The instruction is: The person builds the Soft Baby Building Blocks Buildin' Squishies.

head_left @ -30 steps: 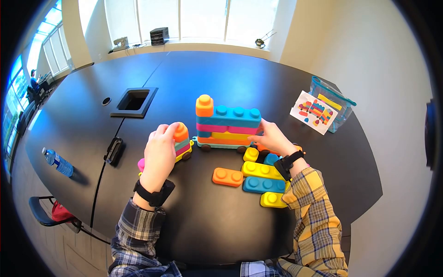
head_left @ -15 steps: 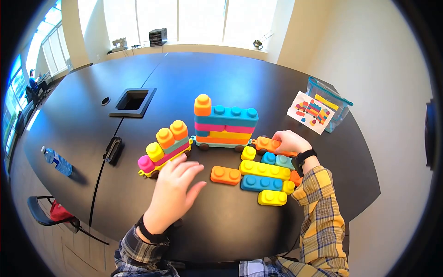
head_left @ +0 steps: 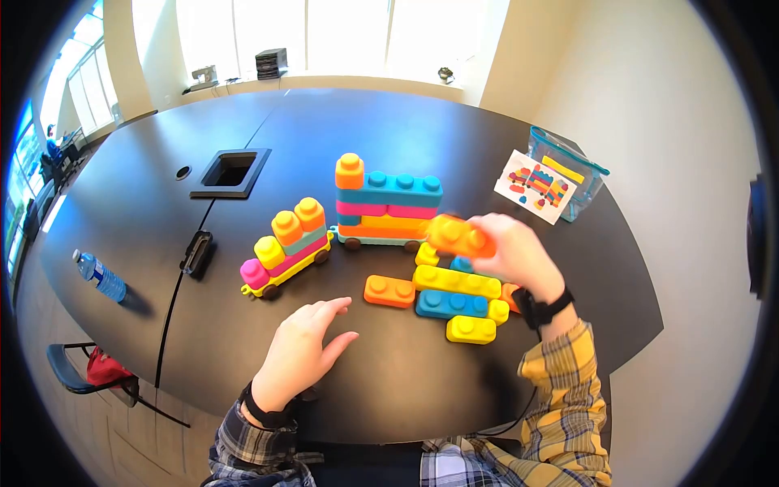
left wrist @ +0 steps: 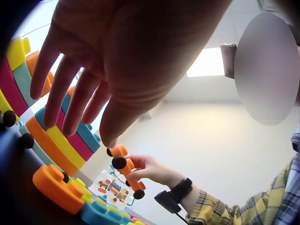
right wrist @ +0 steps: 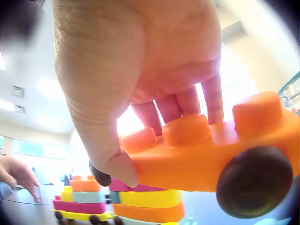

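My right hand [head_left: 519, 258] pinches an orange wheeled base [head_left: 456, 237] between thumb and fingers, lifted above the table; the right wrist view shows the base [right wrist: 187, 161] with dark wheels and studs. My left hand [head_left: 302, 353] hovers over the table near its front, fingers relaxed, holding nothing; its palm [left wrist: 93, 51] shows in the left wrist view. Beyond it stands a small yellow-based wagon [head_left: 290, 264] with pink, teal, yellow and orange blocks. To that wagon's right is a taller wagon [head_left: 389, 209] of layered blocks with an orange block on top.
Loose blocks lie before the tall wagon: an orange one [head_left: 389, 290], a long yellow one [head_left: 456, 282], a blue one [head_left: 451, 304] and several others. A picture card [head_left: 535, 187] leans on a clear bag [head_left: 568, 166]. A water bottle [head_left: 99, 276] and a black holder [head_left: 197, 254] are leftward.
My left hand has let go of the small wagon and drawn back toward me. My right hand has left the tall wagon, taken hold of the orange base and lifted it leftward.
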Available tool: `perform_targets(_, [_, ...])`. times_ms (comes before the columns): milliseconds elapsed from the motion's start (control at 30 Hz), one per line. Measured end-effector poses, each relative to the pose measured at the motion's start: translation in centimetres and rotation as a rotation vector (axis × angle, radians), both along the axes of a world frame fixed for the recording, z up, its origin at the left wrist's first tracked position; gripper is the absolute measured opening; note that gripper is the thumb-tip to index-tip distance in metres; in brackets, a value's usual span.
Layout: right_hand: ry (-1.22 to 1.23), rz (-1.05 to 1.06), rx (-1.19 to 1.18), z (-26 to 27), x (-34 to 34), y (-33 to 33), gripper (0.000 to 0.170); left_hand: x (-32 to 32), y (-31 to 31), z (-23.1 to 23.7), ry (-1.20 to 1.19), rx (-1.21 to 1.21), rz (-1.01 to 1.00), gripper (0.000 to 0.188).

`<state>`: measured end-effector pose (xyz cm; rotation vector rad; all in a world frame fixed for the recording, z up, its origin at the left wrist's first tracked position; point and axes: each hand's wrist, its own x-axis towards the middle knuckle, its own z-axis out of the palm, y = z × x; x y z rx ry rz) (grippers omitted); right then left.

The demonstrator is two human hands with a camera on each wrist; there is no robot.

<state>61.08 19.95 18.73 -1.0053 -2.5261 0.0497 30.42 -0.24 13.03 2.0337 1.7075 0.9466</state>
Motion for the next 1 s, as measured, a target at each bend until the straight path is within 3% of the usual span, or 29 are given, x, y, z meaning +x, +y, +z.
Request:
perform_targets(167, [-0.052,0.299,-0.050,-1.8,-4.0,-8.5,0.044,0.4,0.0,-0.5,-0.017,0.121,-0.081,0.070])
perform_targets(200, [-0.081,0.334,-0.096,-2.7,-4.7,-9.6,0.043,0.2,-0.2,-0.8,0.003,0.055,-0.083,0.080])
perform_targets(267, [-0.252,0.337,-0.252,-4.0,-5.8,-11.1,0.058,-0.2,-0.7,-0.6,0.075,-0.027,-0.114,0.080])
perform_targets(367, [-0.301,0.351,-0.265,-6.8,-7.0,-11.6,0.054,-0.4,-0.5,-2.0,0.130,-0.204,-0.189,0.078])
perform_targets(567, [-0.375,0.313,-0.276,-8.9,-8.1,-11.4,0.050,-0.4,0.8,-4.4,0.127,-0.199,-0.228,0.069])
perform_targets(767, [-0.284,0.280,-0.301,-8.8,-7.2,-11.7,0.049,-0.2,1.0,-4.1,0.137,-0.230,-0.227,0.069])
perform_targets(833, [-0.086,0.357,-0.117,-8.7,-5.6,-11.6,0.050,-0.4,1.1,-4.0,0.142,-0.244,-0.224,0.071])
perform_targets(1000, [-0.075,0.215,-0.298,-7.6,-1.5,-12.3,0.048,-0.3,0.9,-3.5,0.132,-0.260,-0.208,0.070])
